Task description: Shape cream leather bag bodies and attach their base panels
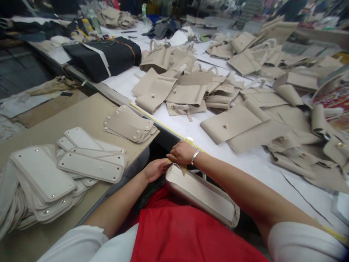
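I see the beige bag (201, 194) lying across the lap on red cloth (174, 229), its far end meeting the white counter (245, 163) edge, where the left hand (155, 169) grips it from 9 o'clock and the right hand (182, 153) clamps down from 12 o'clock.

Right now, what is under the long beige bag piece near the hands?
Red cloth lies under the beige bag piece. The left hand and right hand cover its far end, so what is beneath there is hidden.
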`<state>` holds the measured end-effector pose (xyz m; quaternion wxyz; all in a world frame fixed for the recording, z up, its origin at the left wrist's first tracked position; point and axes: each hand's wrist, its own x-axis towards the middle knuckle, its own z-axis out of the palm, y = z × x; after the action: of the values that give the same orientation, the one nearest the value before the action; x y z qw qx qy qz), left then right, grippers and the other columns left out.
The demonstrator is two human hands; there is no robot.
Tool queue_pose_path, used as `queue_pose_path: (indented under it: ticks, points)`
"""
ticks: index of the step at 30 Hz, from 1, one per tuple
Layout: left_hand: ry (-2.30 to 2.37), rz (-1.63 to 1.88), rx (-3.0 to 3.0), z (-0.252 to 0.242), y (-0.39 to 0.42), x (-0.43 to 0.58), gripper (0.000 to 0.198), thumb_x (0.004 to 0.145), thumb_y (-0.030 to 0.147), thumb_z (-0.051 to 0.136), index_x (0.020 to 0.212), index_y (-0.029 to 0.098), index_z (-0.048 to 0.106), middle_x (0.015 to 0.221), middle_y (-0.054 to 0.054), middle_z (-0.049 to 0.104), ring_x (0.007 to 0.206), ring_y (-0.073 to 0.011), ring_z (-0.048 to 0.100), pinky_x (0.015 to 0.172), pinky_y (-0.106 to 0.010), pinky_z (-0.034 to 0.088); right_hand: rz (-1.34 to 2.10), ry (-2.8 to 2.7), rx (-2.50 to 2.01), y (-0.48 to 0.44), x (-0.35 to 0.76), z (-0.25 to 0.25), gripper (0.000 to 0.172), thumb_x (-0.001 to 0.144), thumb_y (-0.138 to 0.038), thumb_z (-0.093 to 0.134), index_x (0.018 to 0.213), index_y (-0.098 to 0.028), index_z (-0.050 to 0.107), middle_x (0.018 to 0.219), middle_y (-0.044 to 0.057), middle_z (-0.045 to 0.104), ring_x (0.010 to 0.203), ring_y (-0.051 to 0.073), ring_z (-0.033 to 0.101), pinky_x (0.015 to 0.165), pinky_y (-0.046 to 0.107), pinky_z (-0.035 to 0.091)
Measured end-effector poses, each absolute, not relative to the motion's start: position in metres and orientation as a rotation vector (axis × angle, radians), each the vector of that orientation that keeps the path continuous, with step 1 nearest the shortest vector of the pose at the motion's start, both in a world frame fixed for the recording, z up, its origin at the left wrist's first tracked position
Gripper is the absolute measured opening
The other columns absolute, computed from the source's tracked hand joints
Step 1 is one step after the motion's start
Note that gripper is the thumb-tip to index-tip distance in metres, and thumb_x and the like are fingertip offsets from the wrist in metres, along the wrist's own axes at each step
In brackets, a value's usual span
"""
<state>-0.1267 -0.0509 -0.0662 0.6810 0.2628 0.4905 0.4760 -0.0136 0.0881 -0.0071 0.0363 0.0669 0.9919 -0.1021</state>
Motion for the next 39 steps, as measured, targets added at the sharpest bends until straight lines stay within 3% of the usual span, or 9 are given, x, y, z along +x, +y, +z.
queue_pose_path:
  ticks: [2,6,14,19,26,29,31,35,39]
  points:
    - [1.121,1.075,0.654,-0.068,-0.051,-0.126,0.039,0.076,0.042,0.053,0.101,0.013,0.060,0.099,-0.010,0.065,0.093,-0.0209,0.060,0.083,-0.034,0.045,-0.327,3.076,0.133,0.089,-0.014,-0.009,0.052,0.090,-0.045,0.032,0.067,-0.015,0.068,0.070,0.009,0.066,0.065,0.015,0.055,0.069,0.031,0.027]
    - [1.287,1.090,0.841,-0.068,-0.053,-0.119,0.035,0.080,0.043,0.048,0.091,0.013,0.064,0.093,-0.006,0.065,0.093,-0.0195,0.057,0.084,-0.033,0.043,-0.318,3.117,0.059,0.088,-0.009,-0.014,0.054,0.091,-0.046,0.030,0.068,-0.015,0.067,0.070,0.009,0.066,0.064,0.014,0.054,0.067,0.031,0.026]
    - [1.456,1.032,1.024,-0.062,-0.064,-0.099,0.041,0.086,0.047,0.037,0.097,0.015,0.061,0.091,-0.003,0.063,0.090,-0.0175,0.054,0.082,-0.029,0.042,-0.392,3.243,-0.027,0.084,0.006,-0.025,0.055,0.091,-0.046,0.029,0.065,-0.014,0.066,0.065,0.009,0.065,0.061,0.014,0.053,0.065,0.031,0.023]
    - [1.381,0.935,0.991,-0.063,-0.056,-0.095,0.045,0.084,0.050,0.040,0.104,0.014,0.058,0.092,-0.005,0.061,0.084,-0.0172,0.054,0.075,-0.029,0.043,-0.470,3.154,0.258,0.078,0.023,-0.025,0.058,0.091,-0.049,0.027,0.066,-0.014,0.066,0.068,0.011,0.065,0.062,0.015,0.055,0.064,0.030,0.024]
    - [1.201,0.715,1.213,-0.048,-0.039,-0.102,0.052,0.081,0.054,0.046,0.116,0.017,0.051,0.107,-0.006,0.057,0.099,-0.0194,0.050,0.088,-0.030,0.038,-0.340,2.972,0.632,0.053,0.053,-0.014,0.053,0.093,-0.045,0.022,0.085,-0.020,0.068,0.081,0.009,0.067,0.073,0.019,0.059,0.066,0.030,0.030]
    - [1.182,0.604,1.098,-0.041,-0.037,-0.110,0.058,0.075,0.056,0.055,0.121,0.020,0.050,0.111,-0.005,0.058,0.107,-0.0216,0.048,0.093,-0.032,0.034,-0.288,2.861,0.824,0.043,0.064,-0.008,0.058,0.093,-0.047,0.018,0.086,-0.018,0.067,0.085,0.010,0.068,0.077,0.020,0.060,0.067,0.029,0.034]
    - [1.174,0.586,0.956,-0.041,-0.039,-0.116,0.063,0.075,0.060,0.051,0.124,0.021,0.048,0.117,-0.006,0.057,0.111,-0.0227,0.047,0.094,-0.033,0.034,-0.263,2.786,0.936,0.041,0.075,-0.003,0.061,0.092,-0.048,0.016,0.083,-0.016,0.068,0.087,0.011,0.068,0.079,0.021,0.061,0.067,0.029,0.036]
    - [1.082,0.622,0.742,-0.047,-0.044,-0.121,0.064,0.077,0.065,0.043,0.122,0.021,0.052,0.121,-0.008,0.056,0.112,-0.0240,0.049,0.087,-0.034,0.040,-0.291,2.630,1.188,0.042,0.110,0.015,0.061,0.091,-0.052,0.018,0.081,-0.016,0.067,0.086,0.012,0.067,0.079,0.022,0.061,0.066,0.030,0.038]
    - [1.181,0.568,0.860,-0.048,-0.039,-0.121,0.062,0.072,0.062,0.052,0.115,0.018,0.058,0.108,-0.010,0.062,0.090,-0.0221,0.058,0.068,-0.029,0.044,-0.624,2.590,1.403,0.037,0.141,0.040,0.052,0.091,-0.046,0.022,0.084,-0.015,0.063,0.082,0.010,0.065,0.074,0.018,0.057,0.066,0.028,0.038]
